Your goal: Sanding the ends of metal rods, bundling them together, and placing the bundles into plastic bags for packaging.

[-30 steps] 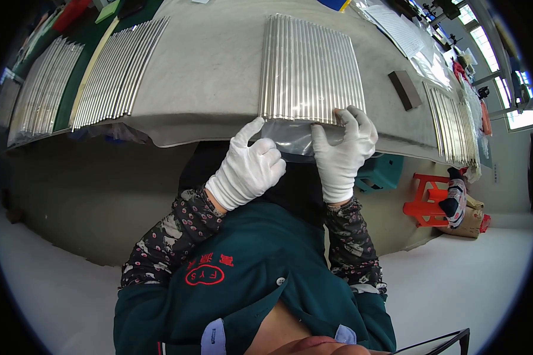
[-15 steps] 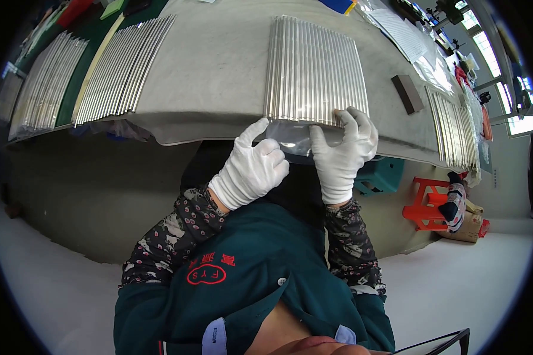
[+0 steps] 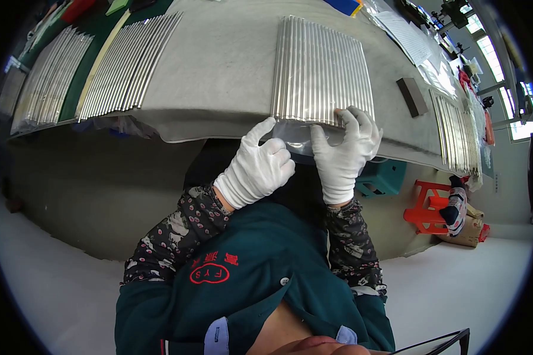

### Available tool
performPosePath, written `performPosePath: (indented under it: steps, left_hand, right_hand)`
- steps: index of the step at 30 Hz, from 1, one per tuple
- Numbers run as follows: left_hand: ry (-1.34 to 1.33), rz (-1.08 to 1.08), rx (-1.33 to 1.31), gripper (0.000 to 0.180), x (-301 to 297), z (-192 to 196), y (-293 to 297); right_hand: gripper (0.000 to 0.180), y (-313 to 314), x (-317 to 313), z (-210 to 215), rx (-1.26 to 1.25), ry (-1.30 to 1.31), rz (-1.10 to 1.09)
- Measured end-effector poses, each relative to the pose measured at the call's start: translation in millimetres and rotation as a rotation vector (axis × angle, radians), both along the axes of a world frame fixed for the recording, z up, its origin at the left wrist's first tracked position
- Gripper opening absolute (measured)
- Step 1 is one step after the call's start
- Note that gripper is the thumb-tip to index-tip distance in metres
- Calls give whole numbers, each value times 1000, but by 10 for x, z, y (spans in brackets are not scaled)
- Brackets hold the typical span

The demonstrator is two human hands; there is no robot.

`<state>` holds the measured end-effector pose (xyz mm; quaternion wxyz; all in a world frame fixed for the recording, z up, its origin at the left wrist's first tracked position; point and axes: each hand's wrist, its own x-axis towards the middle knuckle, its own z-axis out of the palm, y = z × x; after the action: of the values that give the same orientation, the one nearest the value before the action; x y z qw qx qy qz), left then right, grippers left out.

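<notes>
- Grey cloth-like cover (image 3: 219, 65) on the worktable, sagging over its near edge.
- Slim silvery rods (image 3: 323, 71) lie side by side at centre, near ends by that edge; clear plastic film (image 3: 293, 131) overhangs there.
- White-gloved left hand (image 3: 257, 167): thumb side extended, other fingers curled by the film; whether it grips, I cannot tell.
- White-gloved right hand (image 3: 344, 151): partly open, fingertips at the rod ends, thumb against the film; its grip is unclear.
- Floor: red stool (image 3: 423, 208), teal stool (image 3: 382, 177); windows (image 3: 490, 58) at right.
- Red embroidered characters and ringed letters (image 3: 210, 273) mark the green shirt (image 3: 249, 242); writing on the paper sheets (image 3: 404, 36) is too small to read.
</notes>
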<state>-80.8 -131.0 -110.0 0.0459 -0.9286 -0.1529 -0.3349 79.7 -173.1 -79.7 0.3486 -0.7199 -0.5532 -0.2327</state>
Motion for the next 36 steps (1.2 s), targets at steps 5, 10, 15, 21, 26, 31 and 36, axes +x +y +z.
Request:
performPosePath:
  steps: [5, 10, 15, 21, 26, 31, 36]
  left_hand:
    - [-13, -5, -4, 5, -3, -13, 2]
    - [-4, -4, -16, 5, 0, -12, 4]
    - [-73, -3, 4, 8, 25, -15, -1]
    - [-23, 1, -9, 5, 13, -5, -7]
    - [-22, 0, -13, 5, 18, -9, -1]
    - [-23, -3, -20, 4, 10, -13, 4]
    - [-48, -1, -15, 4, 24, -41, 2]
  right_hand:
    - [44, 11, -11, 12, -4, 9, 7]
    - [43, 20, -49, 11, 3, -8, -1]
    - [43, 55, -17, 3, 57, -3, 37]
    - [42, 69, -18, -11, 67, 7, 44]
    - [43, 61, -22, -31, 50, 17, 28]
    - [44, 68, -25, -51, 55, 24, 49]
    - [44, 54, -36, -41, 67, 16, 67]
